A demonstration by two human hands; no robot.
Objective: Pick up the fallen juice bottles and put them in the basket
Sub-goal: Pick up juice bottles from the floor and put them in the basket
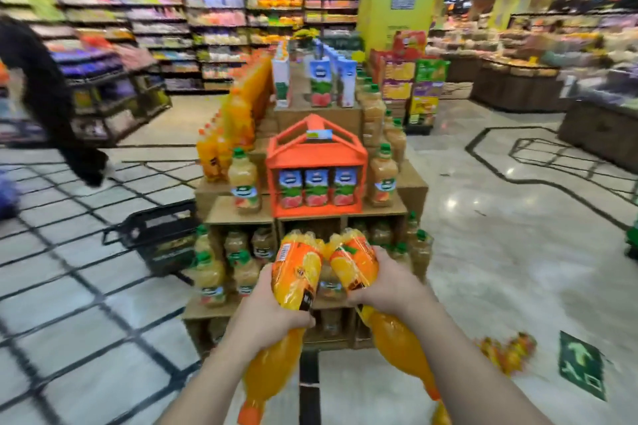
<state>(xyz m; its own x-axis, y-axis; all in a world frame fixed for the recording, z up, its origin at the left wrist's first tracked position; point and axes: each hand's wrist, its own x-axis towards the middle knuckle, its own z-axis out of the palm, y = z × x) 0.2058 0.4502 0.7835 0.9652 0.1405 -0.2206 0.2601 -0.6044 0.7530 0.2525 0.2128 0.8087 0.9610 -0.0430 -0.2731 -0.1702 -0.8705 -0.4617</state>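
Observation:
My left hand (267, 312) grips an orange juice bottle (297, 272) around its middle, cap pointing down toward me. My right hand (390, 281) grips a second orange juice bottle (355, 260) the same way, its neck running down under my forearm. Both bottles are held side by side in front of the juice display. A black shopping basket (158, 235) sits on the floor to the left of the display, handle lying toward the left. More orange bottles (507, 350) lie blurred on the floor at the lower right.
A tiered cardboard display (411, 186) of juice bottles and cartons stands directly ahead, with an orange rack (316, 155) at its centre. A person in black (45, 97) moves at the far left. Store shelves run behind. Open tiled floor lies on both sides.

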